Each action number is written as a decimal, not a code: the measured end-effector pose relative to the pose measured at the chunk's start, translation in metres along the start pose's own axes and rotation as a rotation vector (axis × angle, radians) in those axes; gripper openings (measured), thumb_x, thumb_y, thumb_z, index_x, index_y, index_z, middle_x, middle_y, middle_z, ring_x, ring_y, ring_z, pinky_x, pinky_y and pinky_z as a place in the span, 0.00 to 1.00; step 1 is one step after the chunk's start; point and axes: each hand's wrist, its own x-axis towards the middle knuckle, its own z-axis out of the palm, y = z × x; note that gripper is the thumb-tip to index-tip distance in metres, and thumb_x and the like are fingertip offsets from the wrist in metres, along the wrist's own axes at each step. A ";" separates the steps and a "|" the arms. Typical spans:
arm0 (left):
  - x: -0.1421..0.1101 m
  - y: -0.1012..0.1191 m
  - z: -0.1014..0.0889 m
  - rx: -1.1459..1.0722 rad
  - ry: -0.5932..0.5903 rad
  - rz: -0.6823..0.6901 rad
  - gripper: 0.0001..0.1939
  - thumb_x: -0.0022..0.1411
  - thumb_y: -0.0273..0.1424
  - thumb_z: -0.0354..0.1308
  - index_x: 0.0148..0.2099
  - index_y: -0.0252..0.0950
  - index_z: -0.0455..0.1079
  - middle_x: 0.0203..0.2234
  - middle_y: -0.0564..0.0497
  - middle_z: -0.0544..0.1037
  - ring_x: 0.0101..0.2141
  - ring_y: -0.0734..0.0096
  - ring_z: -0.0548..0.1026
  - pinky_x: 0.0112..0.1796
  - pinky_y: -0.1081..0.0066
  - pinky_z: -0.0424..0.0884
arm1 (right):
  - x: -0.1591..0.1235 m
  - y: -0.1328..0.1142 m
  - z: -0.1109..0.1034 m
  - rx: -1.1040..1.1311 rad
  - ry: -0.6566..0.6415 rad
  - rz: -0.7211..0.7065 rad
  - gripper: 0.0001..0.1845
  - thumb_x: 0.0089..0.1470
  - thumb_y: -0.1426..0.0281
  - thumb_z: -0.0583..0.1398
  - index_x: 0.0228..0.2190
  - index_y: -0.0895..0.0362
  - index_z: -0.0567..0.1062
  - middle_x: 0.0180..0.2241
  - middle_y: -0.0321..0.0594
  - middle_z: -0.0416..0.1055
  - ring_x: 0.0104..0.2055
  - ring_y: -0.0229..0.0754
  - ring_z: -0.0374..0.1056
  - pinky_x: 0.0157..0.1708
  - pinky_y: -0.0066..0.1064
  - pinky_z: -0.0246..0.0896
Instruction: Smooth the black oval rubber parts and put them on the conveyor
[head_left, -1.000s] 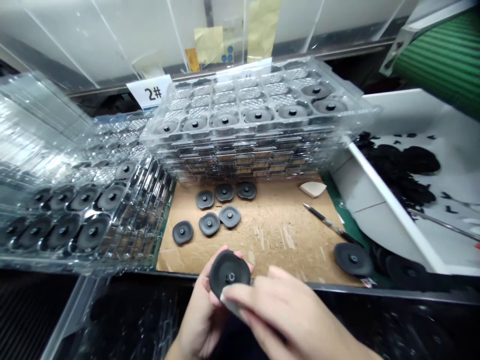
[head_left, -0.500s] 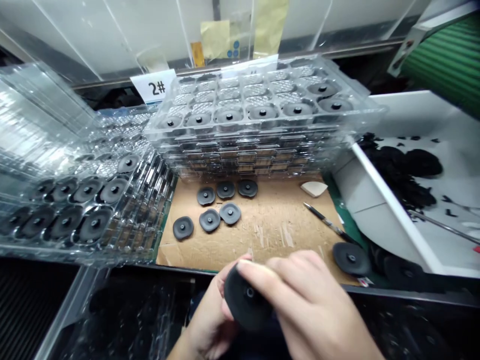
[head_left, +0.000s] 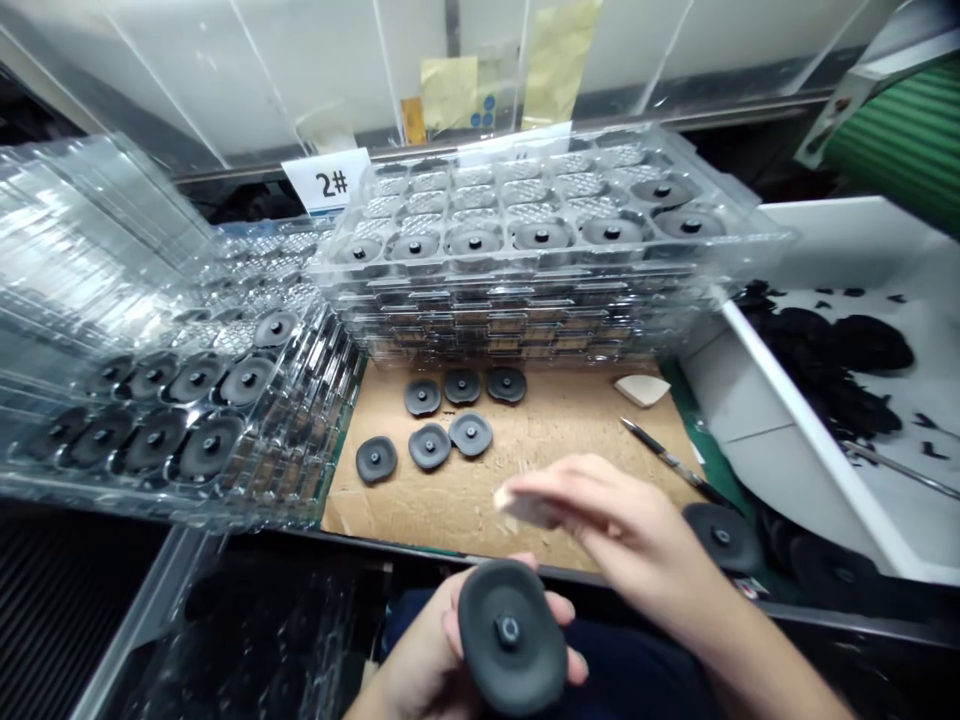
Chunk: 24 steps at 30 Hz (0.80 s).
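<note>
- Disc, matt black, probably moulded rubber, with a raised central stud: one, held just off the near edge of the cardboard sheet. Judged light, slightly flexible and not slippery; best taken by the rim, clear of the stud.
- Left hand: fingers curled, cupping the disc from behind, thumb hidden.
- Right hand: just beyond the disc, over the sheet's near edge, thumb and fingers pinching a pale wedge pad, which looks soft and light.
- Loose discs: six on the sheet, in two rows of three.
- Second pale wedge pad: one, on the sheet's far right corner.
- Slim metal-tipped tool: one, near the sheet's right edge.
- Clear tray stacks: two; one behind the sheet, seven discs visible on top, and one left of it, nine visible.
- Black discs: at least two, right of the sheet — partly shadowed.
- White bin: one, right of the sheet, holding black scraps.
</note>
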 end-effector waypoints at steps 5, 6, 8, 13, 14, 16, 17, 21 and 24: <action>-0.002 0.004 0.002 -0.082 -0.081 0.007 0.27 0.41 0.43 0.67 0.45 0.40 0.73 0.37 0.50 0.80 0.36 0.63 0.79 0.34 0.73 0.73 | -0.026 0.074 0.027 -0.141 0.131 0.278 0.13 0.55 0.73 0.54 0.38 0.53 0.77 0.35 0.40 0.73 0.37 0.40 0.70 0.37 0.32 0.67; -0.003 0.003 0.001 -0.089 -0.084 0.009 0.27 0.42 0.45 0.66 0.45 0.39 0.73 0.38 0.50 0.80 0.36 0.63 0.79 0.34 0.73 0.73 | -0.033 0.082 0.037 -0.154 0.180 0.291 0.13 0.55 0.72 0.53 0.38 0.54 0.77 0.38 0.43 0.71 0.39 0.41 0.70 0.37 0.35 0.68; -0.002 0.001 -0.003 -0.109 -0.094 0.005 0.29 0.44 0.48 0.62 0.47 0.38 0.72 0.39 0.48 0.80 0.37 0.62 0.79 0.34 0.73 0.73 | -0.044 0.086 0.053 -0.176 0.299 0.318 0.14 0.56 0.71 0.52 0.40 0.57 0.75 0.46 0.50 0.66 0.42 0.44 0.69 0.36 0.37 0.69; 0.002 -0.003 -0.012 -0.071 -0.136 0.123 0.27 0.54 0.51 0.52 0.54 0.46 0.65 0.41 0.46 0.77 0.33 0.63 0.79 0.30 0.72 0.72 | -0.049 0.054 0.056 -0.125 0.398 0.292 0.12 0.57 0.71 0.52 0.39 0.54 0.74 0.42 0.45 0.70 0.45 0.43 0.69 0.37 0.33 0.70; 0.002 -0.003 -0.013 0.020 -0.129 0.201 0.27 0.54 0.49 0.53 0.56 0.51 0.62 0.42 0.48 0.76 0.34 0.64 0.79 0.31 0.71 0.71 | -0.048 0.047 0.053 -0.099 0.381 0.269 0.12 0.57 0.71 0.52 0.37 0.54 0.75 0.40 0.43 0.72 0.43 0.42 0.71 0.37 0.32 0.70; 0.002 -0.001 -0.014 0.349 -0.076 0.399 0.32 0.54 0.42 0.59 0.59 0.58 0.53 0.46 0.49 0.73 0.40 0.63 0.76 0.40 0.67 0.70 | -0.048 0.036 0.049 -0.040 0.348 0.237 0.11 0.56 0.72 0.53 0.35 0.54 0.76 0.36 0.42 0.74 0.39 0.41 0.72 0.35 0.29 0.71; 0.002 0.001 -0.014 0.563 -0.036 0.495 0.38 0.53 0.36 0.62 0.61 0.60 0.47 0.48 0.50 0.71 0.45 0.62 0.73 0.46 0.64 0.66 | -0.049 0.033 0.048 -0.008 0.333 0.238 0.11 0.56 0.72 0.54 0.35 0.54 0.76 0.35 0.41 0.75 0.38 0.41 0.73 0.34 0.28 0.71; -0.003 0.005 -0.013 1.185 0.064 0.694 0.53 0.51 0.17 0.61 0.62 0.62 0.31 0.52 0.48 0.67 0.53 0.59 0.65 0.53 0.59 0.59 | -0.059 0.026 0.051 0.104 0.319 0.321 0.10 0.54 0.72 0.57 0.38 0.53 0.75 0.34 0.40 0.75 0.36 0.40 0.73 0.33 0.25 0.71; -0.005 0.005 -0.013 1.275 0.043 0.747 0.55 0.49 0.15 0.61 0.63 0.58 0.31 0.52 0.46 0.68 0.51 0.58 0.67 0.51 0.60 0.61 | -0.066 0.020 0.051 0.241 0.380 0.373 0.09 0.53 0.72 0.59 0.37 0.52 0.75 0.33 0.38 0.75 0.34 0.38 0.73 0.33 0.23 0.70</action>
